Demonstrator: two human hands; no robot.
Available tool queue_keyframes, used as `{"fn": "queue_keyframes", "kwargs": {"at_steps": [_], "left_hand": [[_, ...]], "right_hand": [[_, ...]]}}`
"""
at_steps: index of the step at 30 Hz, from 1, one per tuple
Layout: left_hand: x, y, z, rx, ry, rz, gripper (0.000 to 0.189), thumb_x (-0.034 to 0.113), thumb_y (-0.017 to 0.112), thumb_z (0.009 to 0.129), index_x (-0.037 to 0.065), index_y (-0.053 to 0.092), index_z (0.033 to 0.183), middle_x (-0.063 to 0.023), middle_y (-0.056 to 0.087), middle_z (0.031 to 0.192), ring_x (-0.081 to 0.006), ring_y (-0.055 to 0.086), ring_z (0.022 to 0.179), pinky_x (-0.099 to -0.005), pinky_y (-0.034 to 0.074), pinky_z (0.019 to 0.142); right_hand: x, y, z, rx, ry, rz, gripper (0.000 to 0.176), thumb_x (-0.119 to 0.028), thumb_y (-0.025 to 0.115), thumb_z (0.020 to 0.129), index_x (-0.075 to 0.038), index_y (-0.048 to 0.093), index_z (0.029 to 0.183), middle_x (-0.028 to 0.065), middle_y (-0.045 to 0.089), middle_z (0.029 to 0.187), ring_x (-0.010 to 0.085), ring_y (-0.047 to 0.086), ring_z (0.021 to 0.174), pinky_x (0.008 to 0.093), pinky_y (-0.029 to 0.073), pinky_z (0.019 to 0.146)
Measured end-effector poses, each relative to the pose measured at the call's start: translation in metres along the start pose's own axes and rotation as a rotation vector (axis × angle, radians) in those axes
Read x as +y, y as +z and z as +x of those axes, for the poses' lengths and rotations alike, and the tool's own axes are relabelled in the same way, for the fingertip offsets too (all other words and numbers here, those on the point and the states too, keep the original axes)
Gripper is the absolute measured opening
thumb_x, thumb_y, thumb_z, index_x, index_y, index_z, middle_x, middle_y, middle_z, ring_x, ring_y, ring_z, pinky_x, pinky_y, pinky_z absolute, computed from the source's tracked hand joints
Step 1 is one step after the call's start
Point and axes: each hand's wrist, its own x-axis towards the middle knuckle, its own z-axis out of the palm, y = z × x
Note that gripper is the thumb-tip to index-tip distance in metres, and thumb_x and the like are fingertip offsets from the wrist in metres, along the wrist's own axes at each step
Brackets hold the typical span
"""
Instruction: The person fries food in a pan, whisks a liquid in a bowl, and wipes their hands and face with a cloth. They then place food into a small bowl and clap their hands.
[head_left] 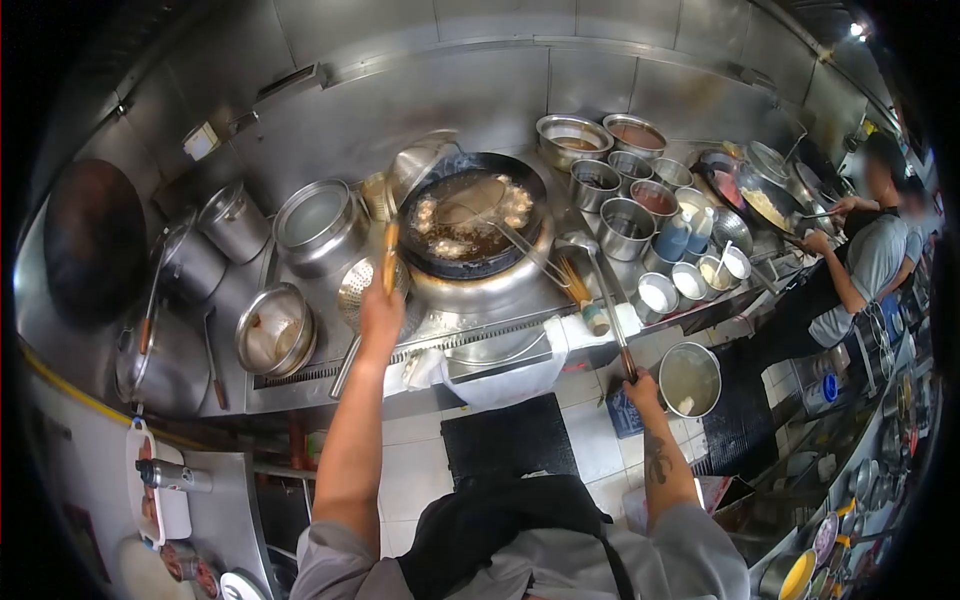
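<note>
Metal ladle (pixel 608 298), brown handle (pixel 627 361).

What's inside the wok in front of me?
The wok holds dark liquid, browned pieces around the sides and a strainer across the middle. The liquid hides the bottom; anything beneath the strainer is unclear.

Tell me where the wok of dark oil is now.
In the head view, the wok sits just above centre, right of the person's left hand and left of the clustered steel pots.
</note>
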Motion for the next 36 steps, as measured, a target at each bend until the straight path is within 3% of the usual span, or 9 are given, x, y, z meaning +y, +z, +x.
{"fn": "queue_keyframes", "kwargs": {"at_steps": [6,7,11,15,19,26,32,33,36], "left_hand": [[0.038,0.078,0.025,-0.121,-0.073,0.236,0.041,0.009,0.057,0.08,-0.002,0.045,0.118,-0.0273,0.052,0.093,-0.0429,0.056,0.084,-0.0473,0.047,0.072],[0.033,0.092,0.026,-0.11,-0.059,0.279,0.038,0.009,0.057,0.08,-0.002,0.044,0.114,-0.0254,0.052,0.091,-0.0424,0.056,0.083,-0.0478,0.047,0.072],[0.023,0.121,0.018,-0.163,-0.132,0.302,0.041,0.009,0.058,0.079,0.001,0.042,0.116,-0.0247,0.051,0.093,-0.042,0.056,0.086,-0.0477,0.046,0.074],[0.016,0.131,0.007,-0.129,-0.145,0.203,0.04,0.006,0.057,0.075,0.001,0.047,0.114,-0.0263,0.054,0.096,-0.0431,0.053,0.093,-0.0492,0.044,0.079],[-0.038,0.165,-0.005,-0.172,-0.091,0.094,0.046,0.006,0.057,0.075,0.006,0.048,0.12,-0.0261,0.053,0.105,-0.0422,0.052,0.099,-0.0472,0.044,0.083],[-0.02,0.039,-0.063,0.078,0.126,-0.06,0.048,0.008,0.064,0.074,-0.007,0.046,0.115,-0.0262,0.051,0.102,-0.0412,0.049,0.096,-0.0455,0.041,0.081],[-0.088,-0.004,-0.117,-0.421,-0.325,0.249,0.072,0.034,0.069,0.071,-0.007,0.042,0.125,-0.0257,0.052,0.106,-0.0391,0.052,0.1,-0.0468,0.044,0.082],[-0.099,0.01,-0.118,-0.494,-0.332,0.291,0.086,0.049,0.067,0.068,-0.006,0.04,0.128,-0.0258,0.054,0.107,-0.0386,0.053,0.102,-0.0465,0.045,0.085],[-0.12,0.058,-0.115,-0.655,-0.172,0.262,0.086,0.056,0.061,0.071,-0.001,0.039,0.132,-0.0205,0.057,0.109,-0.0327,0.057,0.101,-0.0445,0.047,0.081]], "right_hand": [[-0.058,-0.027,0.016,-0.117,0.102,0.079,0.033,-0.018,0.066,0.068,0.001,0.059,0.094,0.0238,0.063,0.086,0.0401,0.06,0.085,0.0433,0.047,0.076],[-0.057,-0.024,0.022,-0.119,0.107,0.075,0.033,-0.025,0.064,0.07,0.001,0.062,0.089,0.0242,0.063,0.084,0.0378,0.062,0.086,0.0415,0.048,0.075],[-0.057,-0.023,0.03,-0.046,0.091,0.286,0.024,-0.019,0.066,0.073,0.001,0.06,0.084,0.0099,0.056,0.059,0.0176,0.053,0.047,0.0336,0.042,0.046],[-0.046,-0.014,0.009,-0.047,0.056,0.497,0.017,-0.012,0.065,0.078,-0.001,0.057,0.088,-0.0017,0.047,0.057,0.0072,0.042,0.042,0.0252,0.033,0.037],[-0.083,-0.041,-0.026,-0.019,0.045,0.777,0.015,-0.008,0.064,0.079,-0.002,0.056,0.09,-0.0018,0.049,0.061,0.0053,0.043,0.046,0.0224,0.035,0.041],[-0.18,-0.087,-0.03,-0.179,-0.007,0.844,0.016,-0.004,0.06,0.081,-0.003,0.051,0.094,0.0009,0.051,0.066,0.0065,0.045,0.044,0.022,0.037,0.039],[-0.28,-0.047,-0.029,-0.133,-0.131,0.799,0.01,-0.006,0.055,0.086,-0.003,0.048,0.092,0.0006,0.049,0.062,0.0083,0.046,0.041,0.0213,0.034,0.036],[-0.295,-0.033,-0.028,-0.137,-0.206,0.76,0.01,-0.003,0.054,0.085,-0.003,0.047,0.093,0.0014,0.05,0.064,0.0086,0.047,0.042,0.0212,0.035,0.037],[-0.39,-0.013,-0.038,-0.273,-0.2,0.861,0.016,0.001,0.052,0.084,-0.003,0.047,0.098,0.0023,0.05,0.065,0.0091,0.047,0.044,0.0225,0.037,0.038]]}}
